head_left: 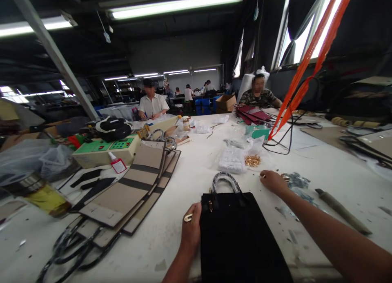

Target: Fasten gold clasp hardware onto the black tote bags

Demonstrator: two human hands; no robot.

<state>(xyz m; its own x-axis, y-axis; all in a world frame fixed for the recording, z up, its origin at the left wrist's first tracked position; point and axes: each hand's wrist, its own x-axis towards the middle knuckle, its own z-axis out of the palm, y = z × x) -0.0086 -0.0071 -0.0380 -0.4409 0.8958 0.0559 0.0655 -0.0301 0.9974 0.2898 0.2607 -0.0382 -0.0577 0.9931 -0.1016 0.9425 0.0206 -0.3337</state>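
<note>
A black handbag (235, 238) lies flat on the white table (196, 172) in front of me, its patterned handle (226, 179) pointing away. My left hand (191, 230) rests against the bag's left edge, fingers closed round a small gold metal piece (188, 218). My right hand (273, 181) reaches forward past the bag's top right corner, fingers curled in a pinch on a small gold part beside a pile of clear packets (295, 180). A heap of gold fittings (252, 160) lies just beyond it.
Tan and black bag panels (131, 189) are stacked at left, with loose handles (70, 246), a green machine (104, 150) and plastic bags. A grey tool (339, 209) lies at right. Orange straps (309, 58) hang down. Other people sit at the table's far end.
</note>
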